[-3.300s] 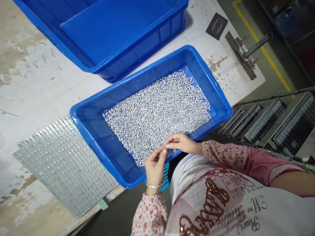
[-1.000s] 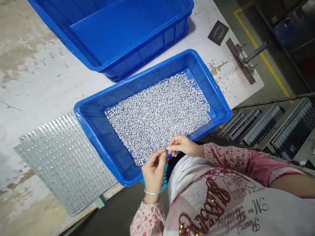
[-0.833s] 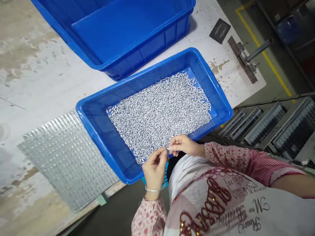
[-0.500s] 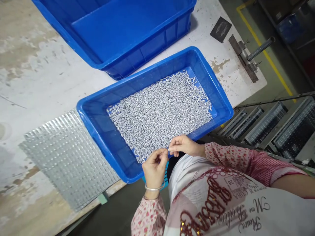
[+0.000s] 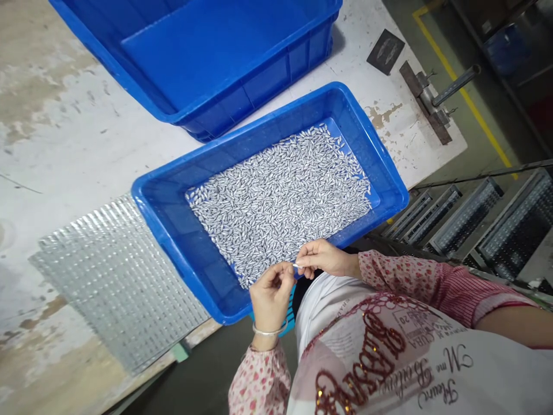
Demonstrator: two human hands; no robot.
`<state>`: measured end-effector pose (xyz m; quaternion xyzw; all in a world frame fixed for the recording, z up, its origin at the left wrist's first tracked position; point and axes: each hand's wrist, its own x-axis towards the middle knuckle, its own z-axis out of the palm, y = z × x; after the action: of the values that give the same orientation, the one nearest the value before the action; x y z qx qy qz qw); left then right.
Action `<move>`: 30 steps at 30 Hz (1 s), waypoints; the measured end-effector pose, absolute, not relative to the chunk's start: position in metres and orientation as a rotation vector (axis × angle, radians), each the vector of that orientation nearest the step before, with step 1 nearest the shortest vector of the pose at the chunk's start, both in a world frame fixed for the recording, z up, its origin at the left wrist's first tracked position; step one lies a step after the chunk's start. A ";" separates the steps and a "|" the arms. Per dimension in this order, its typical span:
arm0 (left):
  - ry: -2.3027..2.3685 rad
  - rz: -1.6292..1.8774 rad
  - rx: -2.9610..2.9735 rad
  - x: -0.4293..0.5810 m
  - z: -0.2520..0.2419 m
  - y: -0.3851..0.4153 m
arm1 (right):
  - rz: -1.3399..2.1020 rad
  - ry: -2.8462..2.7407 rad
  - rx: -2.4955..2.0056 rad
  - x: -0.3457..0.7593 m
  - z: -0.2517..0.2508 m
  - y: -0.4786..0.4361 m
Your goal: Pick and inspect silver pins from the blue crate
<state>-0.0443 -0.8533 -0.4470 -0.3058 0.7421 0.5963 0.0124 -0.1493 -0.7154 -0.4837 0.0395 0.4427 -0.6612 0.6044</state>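
One desk [image 5: 64, 144] carries two blue crates; the bigger far crate [image 5: 268, 78] sits behind the near crate [image 5: 173, 236], which holds silver pieces [image 5: 280, 196] too many to count; two metal sheets [image 5: 116, 282] lie stacked beside it; over its near rim left hand [image 5: 270, 295] and right hand [image 5: 324, 258] meet, fingers [image 5: 305, 260] pinching one single piece [image 5: 295, 266].

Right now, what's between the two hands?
In the head view, one tiny silvery piece, pinched by fingertips of the left hand and right hand.
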 end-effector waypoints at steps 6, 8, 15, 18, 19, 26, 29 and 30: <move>2.313 1.846 -0.978 -0.044 -0.450 -0.854 | -1.526 1.060 0.076 -0.152 -0.481 -0.716; 2.331 1.817 -0.977 -0.044 -0.451 -0.854 | -1.518 1.065 0.081 -0.152 -0.481 -0.716; 2.299 1.830 -0.965 -0.045 -0.452 -0.855 | -1.518 0.998 0.125 -0.152 -0.483 -0.716; 2.267 1.863 -0.986 -0.045 -0.452 -0.854 | -1.514 0.996 0.126 -0.153 -0.483 -0.716; 2.264 1.869 -0.987 -0.045 -0.452 -0.854 | -1.513 0.999 0.124 -0.153 -0.483 -0.716; 2.287 1.819 -0.944 -0.048 -0.451 -0.856 | -1.503 0.968 0.145 -0.153 -0.482 -0.715; 2.263 1.836 -0.938 -0.052 -0.450 -0.855 | -1.484 0.932 0.169 -0.154 -0.481 -0.715; 2.253 1.846 -0.937 -0.052 -0.450 -0.854 | -1.479 0.924 0.175 -0.155 -0.481 -0.715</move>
<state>-0.0524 -0.8542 -0.4497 -0.3062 0.7357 0.6027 0.0410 -0.1546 -0.7154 -0.4806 0.0766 0.4049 -0.6486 0.6399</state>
